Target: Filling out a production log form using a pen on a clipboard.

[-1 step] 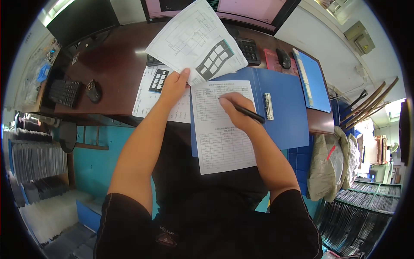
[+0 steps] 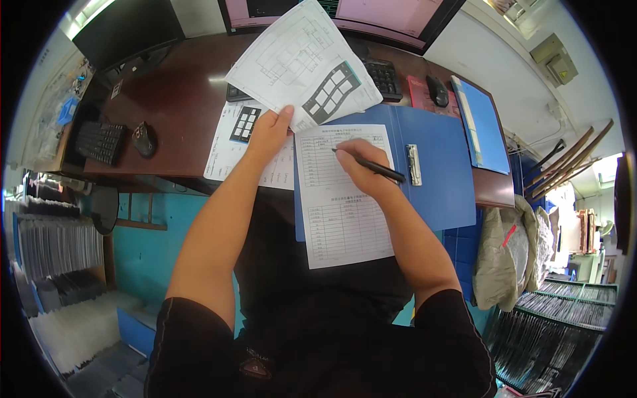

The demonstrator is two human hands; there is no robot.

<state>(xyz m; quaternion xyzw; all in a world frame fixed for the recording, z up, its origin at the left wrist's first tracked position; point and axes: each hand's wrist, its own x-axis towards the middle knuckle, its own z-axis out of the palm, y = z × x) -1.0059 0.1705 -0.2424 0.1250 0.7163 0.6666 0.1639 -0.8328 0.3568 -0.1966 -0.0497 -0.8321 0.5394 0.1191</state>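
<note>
My right hand [image 2: 366, 169] grips a black pen [image 2: 381, 170], its tip on the upper table of a printed form [image 2: 350, 232]. Two tables fill this white sheet, and some top rows carry handwriting. Beneath it lies an open blue clip folder [image 2: 441, 166] with a metal clip [image 2: 414, 164]. My left hand [image 2: 271, 134] pinches the lower edge of a drawing sheet [image 2: 292, 56], thumb on top, holding it raised and tilted beyond the form. That sheet shows line drawings and a dark panel with white squares. Partly under my left forearm is another marked sheet [image 2: 222, 149].
A keyboard [image 2: 381, 78] is partly covered by the raised sheet. Farther right are a mouse [image 2: 436, 90] and a second blue folder [image 2: 483, 126]. At left sit another keyboard [image 2: 99, 140], a mouse [image 2: 142, 140] and a dark monitor [image 2: 129, 33]. A lit monitor [image 2: 391, 20] stands behind.
My right hand and the pen have shifted very slightly to the left, with the pen's rear end a little higher. The left hand and its sheet stay put.
</note>
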